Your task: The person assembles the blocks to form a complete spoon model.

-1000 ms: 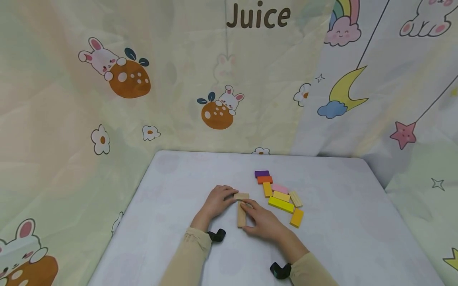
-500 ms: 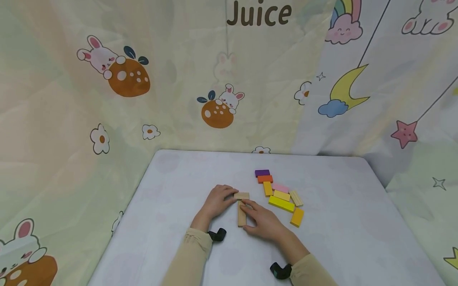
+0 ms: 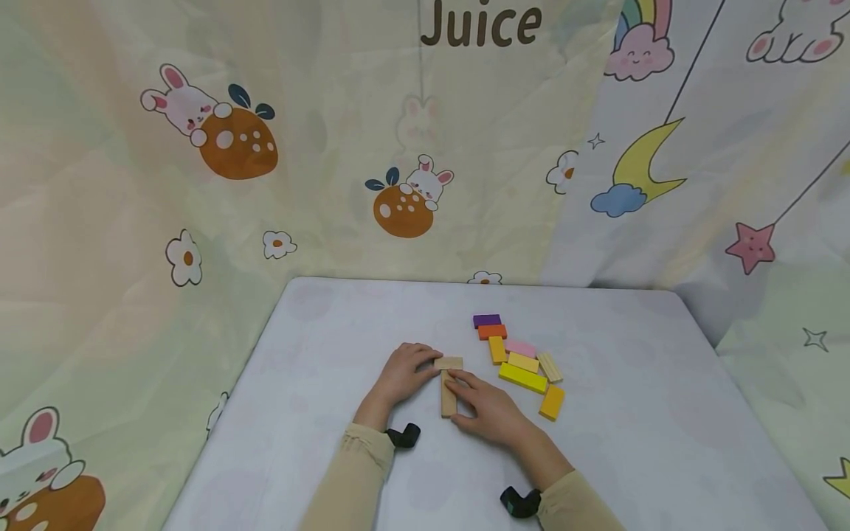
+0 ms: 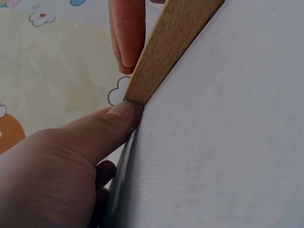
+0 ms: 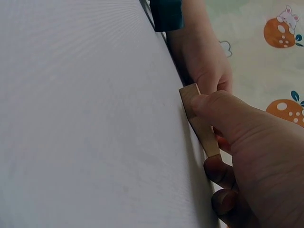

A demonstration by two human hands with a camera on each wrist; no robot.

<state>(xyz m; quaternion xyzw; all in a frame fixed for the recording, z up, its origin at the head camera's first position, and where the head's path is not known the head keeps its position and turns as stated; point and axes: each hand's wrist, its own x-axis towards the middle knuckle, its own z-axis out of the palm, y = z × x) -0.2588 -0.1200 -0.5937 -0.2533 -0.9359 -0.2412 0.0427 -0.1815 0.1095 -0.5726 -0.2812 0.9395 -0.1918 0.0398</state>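
Note:
On the white table, two plain wooden blocks meet in a T in the head view. A crosswise block [image 3: 449,363] forms the far bar, and my left hand [image 3: 403,372] pinches its left end between thumb and fingers. Pointing toward me from it is a lengthwise block [image 3: 448,402], gripped by my right hand [image 3: 488,409] with the thumb near its close end and fingers near its far end. In the left wrist view, my left thumb [image 4: 122,110] presses on the end of a wooden block [image 4: 173,42]. The right wrist view has my right thumb [image 5: 204,103] against wood.
Right of the T lies a loose group of coloured blocks: purple [image 3: 487,321], orange-red [image 3: 492,332], pink [image 3: 520,347], long yellow [image 3: 522,378], amber [image 3: 552,403] and a ridged plain one [image 3: 550,366]. A printed cloth [image 3: 319,184] hangs behind the table.
The head view has shifted very slightly. Both hands keep hold of their blocks, and the lengthwise block's close end seems to have moved a little away from me.

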